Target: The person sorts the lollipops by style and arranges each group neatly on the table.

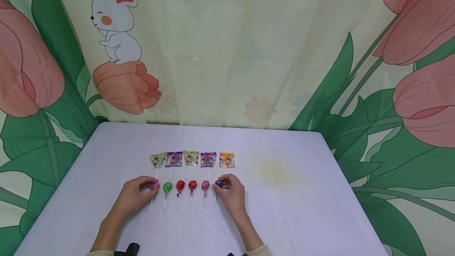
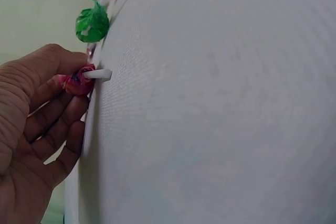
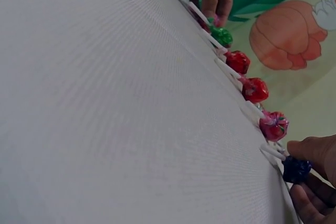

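My left hand (image 1: 133, 194) pinches the head of a pink lollipop (image 2: 79, 81) at the left end of a row on the table. At the row's right end, my right hand (image 1: 232, 194) grips a dark blue lollipop (image 3: 297, 169) between thumb and fingers. Between the hands lie a green lollipop (image 1: 167, 187), a red lollipop (image 1: 180, 186), another red lollipop (image 1: 192, 185) and a pink patterned lollipop (image 1: 205, 185). All their sticks point toward me. In the right wrist view the left hand shows at the top, beside the green lollipop.
Behind the row lie several flat-wrapped lollipops, among them a purple-wrapped lollipop (image 1: 173, 159) and an orange-wrapped lollipop (image 1: 226, 160). A white cloth covers the table (image 1: 302, 208). A curtain (image 1: 220, 50) printed with tulips and a rabbit hangs behind its far edge.
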Demonstrator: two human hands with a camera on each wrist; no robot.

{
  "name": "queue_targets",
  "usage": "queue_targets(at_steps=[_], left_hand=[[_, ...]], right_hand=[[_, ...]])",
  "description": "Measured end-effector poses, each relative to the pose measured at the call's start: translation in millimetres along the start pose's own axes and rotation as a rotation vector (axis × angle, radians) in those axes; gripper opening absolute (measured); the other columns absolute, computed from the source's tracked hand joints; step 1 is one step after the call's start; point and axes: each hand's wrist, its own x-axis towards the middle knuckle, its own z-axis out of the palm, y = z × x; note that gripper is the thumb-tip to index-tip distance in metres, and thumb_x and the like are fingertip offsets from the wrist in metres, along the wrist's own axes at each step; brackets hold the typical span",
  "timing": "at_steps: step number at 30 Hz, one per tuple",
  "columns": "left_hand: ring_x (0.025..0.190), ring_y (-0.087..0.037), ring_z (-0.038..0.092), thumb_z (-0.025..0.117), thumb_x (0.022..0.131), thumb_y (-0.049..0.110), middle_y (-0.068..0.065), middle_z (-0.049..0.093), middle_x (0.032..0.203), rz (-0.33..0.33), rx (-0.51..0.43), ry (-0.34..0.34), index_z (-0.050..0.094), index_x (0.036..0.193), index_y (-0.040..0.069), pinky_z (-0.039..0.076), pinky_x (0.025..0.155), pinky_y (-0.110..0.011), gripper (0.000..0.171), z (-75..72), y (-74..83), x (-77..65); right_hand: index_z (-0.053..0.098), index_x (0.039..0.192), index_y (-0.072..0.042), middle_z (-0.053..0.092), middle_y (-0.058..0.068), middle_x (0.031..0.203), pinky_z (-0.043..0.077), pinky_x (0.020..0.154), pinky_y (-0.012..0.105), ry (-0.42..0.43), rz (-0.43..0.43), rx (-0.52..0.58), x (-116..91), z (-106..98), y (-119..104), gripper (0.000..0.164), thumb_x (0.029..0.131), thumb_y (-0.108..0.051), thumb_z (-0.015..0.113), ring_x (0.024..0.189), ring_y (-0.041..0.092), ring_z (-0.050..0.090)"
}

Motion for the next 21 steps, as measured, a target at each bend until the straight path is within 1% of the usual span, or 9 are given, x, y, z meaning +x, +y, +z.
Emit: queue_targets(at_steps=[5,12,18,21], left_hand=[[0.102,-0.028,0.068,0.081,0.086,0.012,-0.005,0.073,0.102,-0.009,-0.006,-0.012,0.071,0.117,0.003,0.055,0.098,-0.053,0.034,-0.6,0.9,1.5],[0.103,-0.03,0.069,0.081,0.086,0.014,-0.007,0.073,0.105,-0.023,-0.007,-0.022,0.07,0.119,0.001,0.055,0.098,-0.053,0.037,-3.3,2.0,1.9],[0.105,-0.033,0.068,0.082,0.088,0.025,-0.012,0.073,0.111,-0.068,0.007,-0.014,0.069,0.122,0.001,0.056,0.097,-0.053,0.044,-10.7,1.1,-2.0],[0.107,-0.034,0.067,0.08,0.09,0.027,-0.015,0.072,0.114,-0.083,0.021,-0.005,0.068,0.124,0.0,0.055,0.097,-0.053,0.045,-14.8,-0.7,-5.7]], right_hand=[[0.069,0.099,-0.007,0.069,0.004,0.097,0.059,0.078,0.024,-0.012,0.0,0.011,0.3,0.5,0.7,0.026,0.08,-0.009,0.086,0.085,0.017,0.066],[0.069,0.098,-0.007,0.069,0.004,0.097,0.058,0.077,0.024,-0.006,-0.01,0.013,0.3,2.1,0.7,0.026,0.08,-0.011,0.087,0.084,0.016,0.065],[0.07,0.098,-0.009,0.068,0.002,0.096,0.058,0.077,0.024,0.001,-0.009,-0.014,-2.8,-0.8,-0.6,0.025,0.081,-0.015,0.087,0.084,0.015,0.064],[0.07,0.099,-0.011,0.068,0.001,0.096,0.058,0.079,0.025,0.004,0.0,-0.034,-5.7,-5.8,-1.3,0.025,0.081,-0.018,0.087,0.085,0.014,0.065]])
